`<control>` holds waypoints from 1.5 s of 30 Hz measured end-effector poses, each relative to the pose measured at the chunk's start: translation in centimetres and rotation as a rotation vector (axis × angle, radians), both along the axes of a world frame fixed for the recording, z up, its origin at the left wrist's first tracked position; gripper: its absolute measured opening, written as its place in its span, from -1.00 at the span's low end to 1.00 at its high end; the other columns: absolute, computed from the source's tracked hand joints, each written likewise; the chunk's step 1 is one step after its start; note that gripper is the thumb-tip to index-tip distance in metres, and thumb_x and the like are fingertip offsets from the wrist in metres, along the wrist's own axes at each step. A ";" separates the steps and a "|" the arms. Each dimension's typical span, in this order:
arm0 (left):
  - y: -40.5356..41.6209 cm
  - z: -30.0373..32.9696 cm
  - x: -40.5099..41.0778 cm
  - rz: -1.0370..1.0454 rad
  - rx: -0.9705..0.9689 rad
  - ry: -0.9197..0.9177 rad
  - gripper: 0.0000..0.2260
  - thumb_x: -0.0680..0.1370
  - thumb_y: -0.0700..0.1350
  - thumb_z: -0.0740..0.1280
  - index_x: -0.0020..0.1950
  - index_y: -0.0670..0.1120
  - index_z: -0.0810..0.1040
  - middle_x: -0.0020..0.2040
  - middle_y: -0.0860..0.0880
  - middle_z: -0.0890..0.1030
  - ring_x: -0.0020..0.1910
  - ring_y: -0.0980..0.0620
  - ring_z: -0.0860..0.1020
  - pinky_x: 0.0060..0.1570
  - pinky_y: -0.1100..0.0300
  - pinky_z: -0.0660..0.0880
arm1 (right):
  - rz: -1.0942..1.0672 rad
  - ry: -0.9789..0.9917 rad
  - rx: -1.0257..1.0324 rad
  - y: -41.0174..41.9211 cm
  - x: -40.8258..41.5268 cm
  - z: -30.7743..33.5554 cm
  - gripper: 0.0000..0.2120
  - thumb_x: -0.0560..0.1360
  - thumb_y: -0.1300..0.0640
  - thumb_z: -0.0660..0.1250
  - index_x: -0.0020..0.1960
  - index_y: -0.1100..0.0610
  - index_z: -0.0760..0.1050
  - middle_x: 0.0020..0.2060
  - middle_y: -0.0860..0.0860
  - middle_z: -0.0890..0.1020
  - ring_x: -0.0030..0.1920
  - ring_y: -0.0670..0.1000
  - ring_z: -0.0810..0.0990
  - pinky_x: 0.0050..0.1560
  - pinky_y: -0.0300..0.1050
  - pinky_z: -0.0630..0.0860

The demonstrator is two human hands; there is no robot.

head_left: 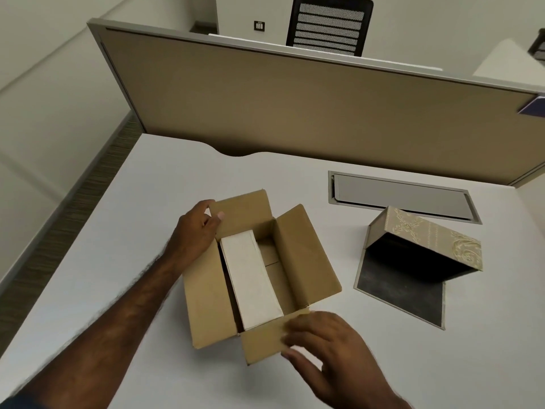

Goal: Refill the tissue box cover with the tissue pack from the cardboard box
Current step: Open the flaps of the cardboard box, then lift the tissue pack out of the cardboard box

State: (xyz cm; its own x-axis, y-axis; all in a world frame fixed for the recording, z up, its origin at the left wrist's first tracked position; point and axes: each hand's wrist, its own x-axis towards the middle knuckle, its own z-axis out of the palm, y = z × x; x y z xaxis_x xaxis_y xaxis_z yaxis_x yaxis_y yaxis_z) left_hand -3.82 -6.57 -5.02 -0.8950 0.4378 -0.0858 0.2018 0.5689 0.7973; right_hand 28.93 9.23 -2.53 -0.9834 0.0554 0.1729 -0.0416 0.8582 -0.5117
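Observation:
A brown cardboard box [303, 255] sits open in the middle of the white desk, all its flaps folded outward. Inside it, against the left wall, lies a white tissue pack [250, 278]. My left hand [194, 231] grips the far flap at its left corner, thumb on top. My right hand [327, 346] rests on the near flap, fingers spread over its right end. To the right stands the beige patterned tissue box cover [427, 234], tipped up and open, its dark inside and hinged base panel [392, 293] showing.
A grey cable-tray lid [401, 196] is set into the desk [147, 202] behind the cover. A tan partition [295, 107] closes the desk's far edge. The desk's left edge drops to carpeted floor. A black mesh chair [328, 25] stands beyond the partition.

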 end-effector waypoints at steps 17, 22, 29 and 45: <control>-2.6 -0.2 3.5 0.128 -0.077 0.298 -0.65 0.59 0.00 0.41 0.35 -0.07 0.57 0.34 -0.09 0.61 0.34 -0.12 0.52 0.30 -0.01 0.42 | -0.323 -0.267 -0.300 -1.3 -4.1 2.2 -0.45 0.62 -0.45 0.22 0.51 -0.22 0.49 0.43 -0.32 0.55 0.37 -0.24 0.52 0.39 -0.19 0.51; -4.5 -0.4 8.9 0.173 -0.143 0.359 -0.57 0.54 -0.08 0.48 0.38 -0.11 0.53 0.44 -0.17 0.51 0.42 -0.19 0.45 0.33 -0.05 0.39 | -0.319 -0.574 -0.458 -1.1 -11.7 1.0 -0.25 0.63 -0.37 0.32 0.64 0.05 0.32 0.58 0.00 0.47 0.50 0.02 0.49 0.37 -0.07 0.47; -5.8 -2.4 12.6 0.176 -0.160 0.284 -0.51 0.48 -0.11 0.53 0.38 -0.16 0.54 0.45 -0.21 0.49 0.42 -0.27 0.46 0.30 -0.02 0.36 | -0.470 -0.748 -0.593 -1.5 -16.1 -4.7 -0.15 0.53 -0.40 0.42 0.59 0.12 0.35 0.51 0.09 0.55 0.42 0.12 0.59 0.42 0.09 0.60; -6.3 -4.7 12.8 0.123 -0.100 0.270 -0.54 0.53 0.01 0.36 0.39 -0.14 0.53 0.48 -0.18 0.46 0.46 -0.20 0.43 0.32 -0.03 0.46 | -0.581 -0.878 -1.044 -0.2 -18.8 -6.7 -0.38 0.33 -0.03 0.70 0.32 0.15 0.65 0.12 0.09 0.81 0.10 0.13 0.80 0.11 0.02 0.72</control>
State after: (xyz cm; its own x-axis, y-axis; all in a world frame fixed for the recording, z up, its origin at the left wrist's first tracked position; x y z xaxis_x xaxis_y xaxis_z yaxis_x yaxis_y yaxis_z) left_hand 9.03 -12.83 -9.70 -0.9371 0.3257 0.1252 0.3232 0.6750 0.6633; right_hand 10.11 9.06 -9.22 -0.5466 0.1902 -0.8155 0.8121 -0.1173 -0.5716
